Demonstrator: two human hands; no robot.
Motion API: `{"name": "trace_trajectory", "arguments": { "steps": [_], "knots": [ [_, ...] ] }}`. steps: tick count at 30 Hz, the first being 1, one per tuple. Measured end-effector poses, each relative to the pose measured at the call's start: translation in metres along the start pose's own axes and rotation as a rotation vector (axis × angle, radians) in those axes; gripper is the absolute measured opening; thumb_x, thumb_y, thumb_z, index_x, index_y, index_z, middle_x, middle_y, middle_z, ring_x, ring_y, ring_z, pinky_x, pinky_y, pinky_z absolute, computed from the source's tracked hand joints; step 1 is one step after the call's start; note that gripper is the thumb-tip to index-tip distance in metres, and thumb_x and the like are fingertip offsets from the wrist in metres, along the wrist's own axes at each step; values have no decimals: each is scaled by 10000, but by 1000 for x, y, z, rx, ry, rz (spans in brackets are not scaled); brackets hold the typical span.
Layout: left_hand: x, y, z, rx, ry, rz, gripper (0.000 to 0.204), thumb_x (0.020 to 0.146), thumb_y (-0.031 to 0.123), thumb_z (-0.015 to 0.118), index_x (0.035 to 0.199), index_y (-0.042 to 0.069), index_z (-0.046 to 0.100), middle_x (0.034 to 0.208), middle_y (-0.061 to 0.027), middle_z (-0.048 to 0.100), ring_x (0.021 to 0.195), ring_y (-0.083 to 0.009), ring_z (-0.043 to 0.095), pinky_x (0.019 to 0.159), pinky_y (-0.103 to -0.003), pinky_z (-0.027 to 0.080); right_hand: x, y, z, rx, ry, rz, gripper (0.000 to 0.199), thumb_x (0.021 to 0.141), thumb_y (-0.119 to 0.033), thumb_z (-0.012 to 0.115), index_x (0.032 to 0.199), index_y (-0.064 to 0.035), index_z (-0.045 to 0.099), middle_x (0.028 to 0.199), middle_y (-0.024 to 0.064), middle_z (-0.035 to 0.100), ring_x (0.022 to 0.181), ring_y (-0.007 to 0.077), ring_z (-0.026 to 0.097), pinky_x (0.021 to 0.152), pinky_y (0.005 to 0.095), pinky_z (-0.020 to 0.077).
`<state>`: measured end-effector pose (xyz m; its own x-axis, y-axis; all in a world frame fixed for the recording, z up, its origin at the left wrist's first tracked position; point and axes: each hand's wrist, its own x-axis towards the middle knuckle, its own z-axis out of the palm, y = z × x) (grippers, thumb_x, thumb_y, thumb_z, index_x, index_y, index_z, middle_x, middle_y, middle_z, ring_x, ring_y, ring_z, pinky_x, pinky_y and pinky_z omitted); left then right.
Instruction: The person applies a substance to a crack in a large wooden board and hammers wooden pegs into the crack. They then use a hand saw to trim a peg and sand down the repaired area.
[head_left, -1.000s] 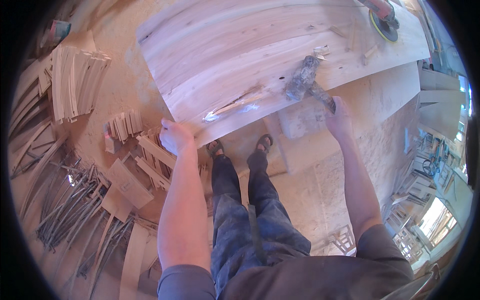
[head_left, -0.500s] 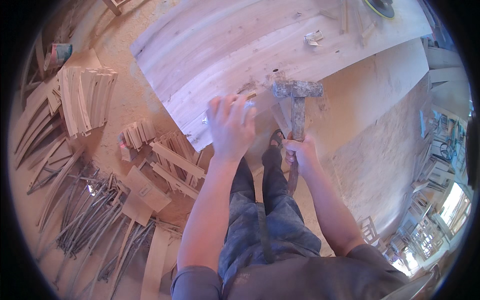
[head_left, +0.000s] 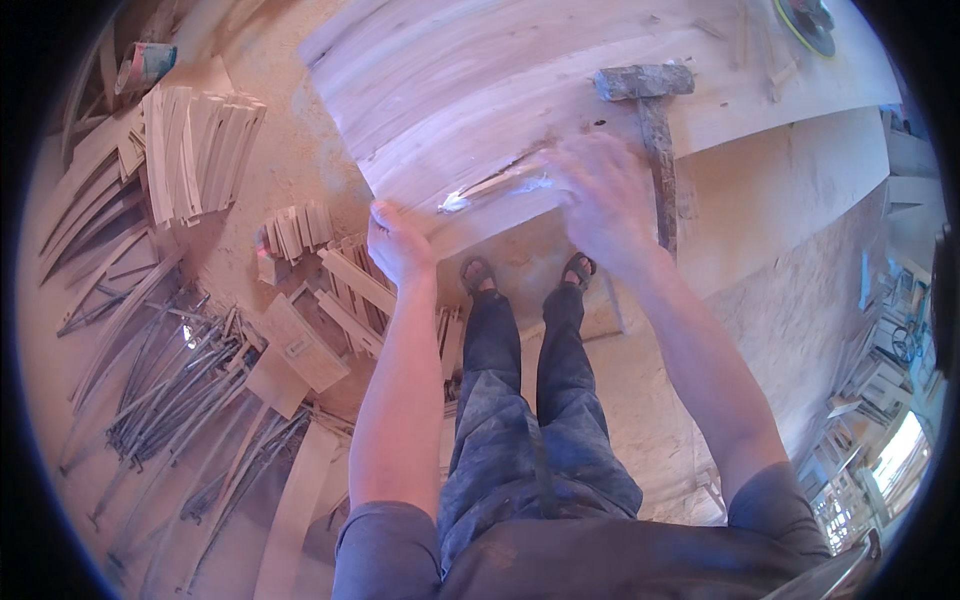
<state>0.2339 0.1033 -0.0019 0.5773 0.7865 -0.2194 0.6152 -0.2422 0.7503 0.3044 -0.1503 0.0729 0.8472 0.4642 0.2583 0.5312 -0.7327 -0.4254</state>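
Note:
A broad pale wooden panel [head_left: 450, 90] lies before me. My left hand [head_left: 400, 245] is closed on its near left corner, the thumb up against the edge. Over the near edge, my right hand [head_left: 605, 195] is smeared by motion; whether it holds anything does not show. Just beyond it lies a hammer [head_left: 645, 82] with a worn, stained head and a wooden handle that reaches past the panel's near edge. Between my hands a dark line like a crack runs along the wood, with a bright white scrap [head_left: 453, 202] beside it.
A round sanding disc tool [head_left: 805, 25] and thin wood strips sit on the panel's far right. Stacked curved slats [head_left: 200, 150], a bucket [head_left: 147, 68], metal rods [head_left: 180, 390] and flat boards [head_left: 302, 340] cover the floor at left. Wooden frames stand far right.
My right hand has let go of the hammer, which now rests on the panel, and has moved to the near edge. My left hand has gone left and down to the panel's corner.

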Motion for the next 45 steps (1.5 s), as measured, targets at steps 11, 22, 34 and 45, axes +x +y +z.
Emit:
{"name": "trace_trajectory", "arguments": {
  "steps": [11, 22, 34, 45],
  "knots": [
    [-5, 23, -5, 129, -46, -43, 605, 1040, 434, 361, 1083, -69, 693, 1000, -300, 701, 967, -476, 655, 861, -543, 478, 32, -3, 0, 27, -280, -352, 231, 725, -20, 648, 951, -59, 671, 970, 85, 597, 981, 290, 592, 806, 414, 516],
    [-7, 28, -4, 195, -34, -49, 584, 1044, 424, 350, 1079, -45, 695, 1024, -293, 700, 988, -476, 652, 866, -545, 482, -5, 25, -42, 350, -504, 659, 198, 890, -173, 652, 954, 5, 709, 809, 118, 653, 765, 241, 634, 670, 371, 490],
    [-1, 14, 3, 233, -30, -35, 605, 1047, 431, 350, 1154, -65, 678, 1094, -297, 692, 1031, -465, 648, 893, -525, 483, -96, -7, -18, 885, -3, 1377, 221, 948, -191, 612, 940, 6, 714, 687, 5, 570, 620, 73, 505, 571, 277, 410],
    [-1, 24, 5, 206, -63, -58, 638, 1046, 445, 322, 1146, -79, 672, 1128, -306, 677, 1064, -461, 628, 925, -528, 453, -111, -39, 23, 836, 50, 1378, 184, 959, -119, 633, 1019, 32, 719, 698, -6, 563, 620, 71, 497, 580, 258, 420]
  ]
}}
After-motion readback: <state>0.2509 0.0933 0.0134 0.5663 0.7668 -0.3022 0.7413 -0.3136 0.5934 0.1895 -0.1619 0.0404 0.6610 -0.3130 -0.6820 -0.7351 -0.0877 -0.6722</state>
